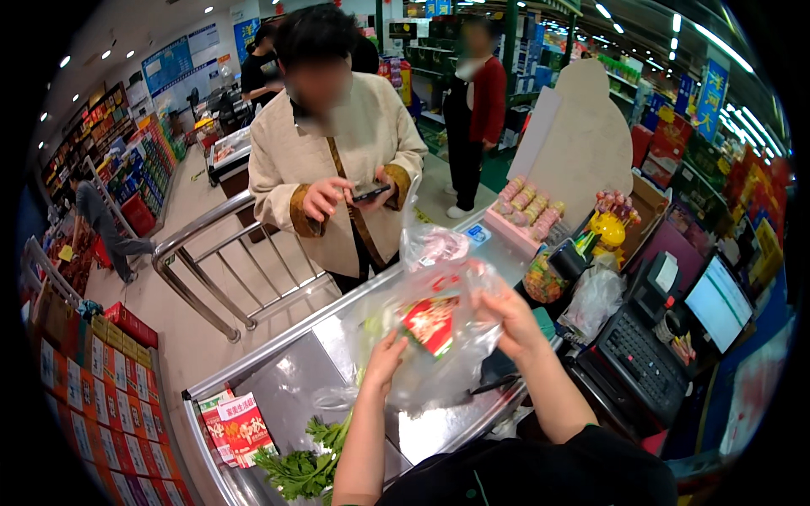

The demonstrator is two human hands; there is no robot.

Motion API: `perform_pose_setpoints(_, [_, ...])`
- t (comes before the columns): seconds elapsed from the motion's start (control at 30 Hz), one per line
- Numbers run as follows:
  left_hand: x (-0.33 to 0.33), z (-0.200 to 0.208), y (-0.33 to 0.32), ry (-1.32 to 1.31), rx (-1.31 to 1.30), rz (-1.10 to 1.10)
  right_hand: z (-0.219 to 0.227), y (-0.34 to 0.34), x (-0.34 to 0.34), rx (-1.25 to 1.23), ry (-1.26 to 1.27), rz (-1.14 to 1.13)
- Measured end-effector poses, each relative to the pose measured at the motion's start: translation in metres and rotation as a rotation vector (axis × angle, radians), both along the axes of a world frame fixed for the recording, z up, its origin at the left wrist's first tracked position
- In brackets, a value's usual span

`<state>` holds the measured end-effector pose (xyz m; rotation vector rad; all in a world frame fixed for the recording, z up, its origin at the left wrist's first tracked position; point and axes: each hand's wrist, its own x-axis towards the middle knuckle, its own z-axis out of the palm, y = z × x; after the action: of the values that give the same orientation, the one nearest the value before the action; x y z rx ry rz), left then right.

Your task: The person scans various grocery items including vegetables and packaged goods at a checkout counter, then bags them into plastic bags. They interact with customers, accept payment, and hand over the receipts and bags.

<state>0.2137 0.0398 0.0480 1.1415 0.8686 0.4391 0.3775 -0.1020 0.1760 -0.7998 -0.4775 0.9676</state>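
Observation:
A clear plastic bag (460, 358) is stretched between my two hands above the metal checkout counter (287, 388). My right hand (509, 319) grips the bag's right side with closed fingers. At its left side, my left hand (386, 358) is closed with the fingertips at the plastic and near a red packet (432, 325). The packet shows at the bag's middle; I cannot tell whether it lies fully inside. Below my left forearm lie leafy green vegetables (308, 460). Beyond the bag sits another clear bag with something pinkish in it (440, 250).
Red-and-white leaflets (245, 430) lie at the counter's left end. Across it, a person (337, 160) holds a phone (369, 194) beside a metal railing (202, 261). To my right are a keyboard (637, 358), a monitor (719, 302) and a pink candy display (515, 228).

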Motion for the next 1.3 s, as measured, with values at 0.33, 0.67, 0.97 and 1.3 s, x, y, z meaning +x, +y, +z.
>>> perform_pose_setpoints(0.33, [-0.031,-0.04,0.031,0.16,0.445,0.198,0.015,-0.009,0.051,0.152,0.053,-0.007])
perform_pose_setpoints(0.67, [-0.029,-0.058,-0.024,0.782,0.774,-0.068,0.029,0.026,0.035,0.086,-0.053,0.294])
perform_pose_setpoints(0.97, [-0.101,-0.075,-0.043,0.537,0.697,-0.064,-0.073,0.044,0.051,-0.232,-0.06,0.343])
perform_pose_setpoints(1.3, [-0.096,0.021,-0.018,0.22,0.238,-0.161,-0.112,0.016,0.057,-0.457,-0.198,0.337])
